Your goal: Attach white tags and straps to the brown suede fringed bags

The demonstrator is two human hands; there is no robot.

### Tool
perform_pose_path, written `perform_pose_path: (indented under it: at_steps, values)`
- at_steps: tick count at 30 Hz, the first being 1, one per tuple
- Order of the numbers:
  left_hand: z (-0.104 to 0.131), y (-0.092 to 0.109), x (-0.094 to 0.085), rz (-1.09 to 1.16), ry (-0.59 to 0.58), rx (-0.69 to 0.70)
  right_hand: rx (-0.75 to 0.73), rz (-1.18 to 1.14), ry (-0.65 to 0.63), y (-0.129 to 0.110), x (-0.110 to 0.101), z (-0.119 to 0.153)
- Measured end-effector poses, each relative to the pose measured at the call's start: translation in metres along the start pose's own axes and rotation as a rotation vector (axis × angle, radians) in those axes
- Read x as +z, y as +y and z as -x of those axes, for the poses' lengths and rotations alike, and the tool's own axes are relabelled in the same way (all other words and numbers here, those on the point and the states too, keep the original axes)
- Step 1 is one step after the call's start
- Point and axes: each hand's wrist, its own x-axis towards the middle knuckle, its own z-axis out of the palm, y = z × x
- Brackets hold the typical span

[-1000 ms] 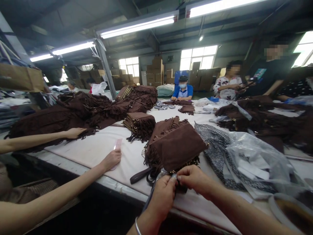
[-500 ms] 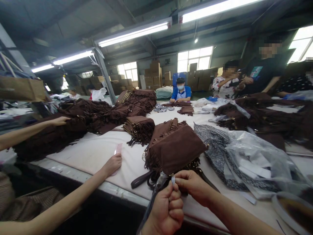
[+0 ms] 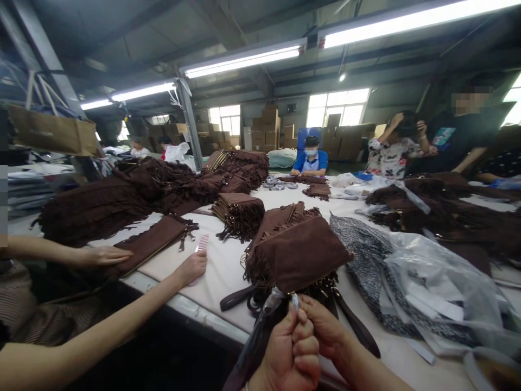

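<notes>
My left hand point(image 3: 290, 347) is closed in a fist-like pinch on a small piece of clear plastic wrap point(image 3: 295, 300). Pressed close beside it, my right hand point(image 3: 325, 327) pinches at the same wrap, its fingertips partly hidden. Both are just below the near corner of a brown fringed bag point(image 3: 309, 252), which lies on other such bags. A dark strap in clear plastic point(image 3: 260, 331) runs down along the left of my left hand. Dark strap loops point(image 3: 236, 298) hang out from under the bags.
A co-worker's hand point(image 3: 195, 269) at left holds a comb; the other hand point(image 3: 101, 255) rests on a flat brown bag point(image 3: 148, 244). More fringed bags point(image 3: 240, 212) are stacked behind. At right are grey knitted cloth point(image 3: 358, 244) and a clear plastic bag point(image 3: 435, 282).
The view has swung a little left. My hands stay pinched together at the bag's corner. The co-worker at left has brought a brown bag from the pile to the table's front edge.
</notes>
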Motion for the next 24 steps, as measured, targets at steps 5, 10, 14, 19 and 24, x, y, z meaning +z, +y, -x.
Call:
perform_pose_path:
  at_steps: [5, 10, 14, 19, 24]
  values:
    - [-0.003, -0.008, -0.004, -0.270, 0.242, 0.166, -0.064, 0.096, 0.101, 0.000, 0.003, 0.017]
    - [-0.006, -0.016, -0.005, -0.557, 0.307, 0.299, -0.167, 0.154, 0.143, -0.009, 0.011, 0.030]
    - [-0.005, -0.015, -0.001, -0.509, 0.273, 0.239, -0.099, 0.092, 0.090, -0.015, 0.018, 0.028]
    - [0.014, 0.014, 0.010, -0.650, 0.257, 0.238, 0.142, -0.131, -0.007, -0.011, 0.023, 0.026]
    - [0.041, 0.095, 0.045, -0.774, 0.239, 0.307, -0.079, -0.148, 0.051, -0.023, 0.016, 0.019]
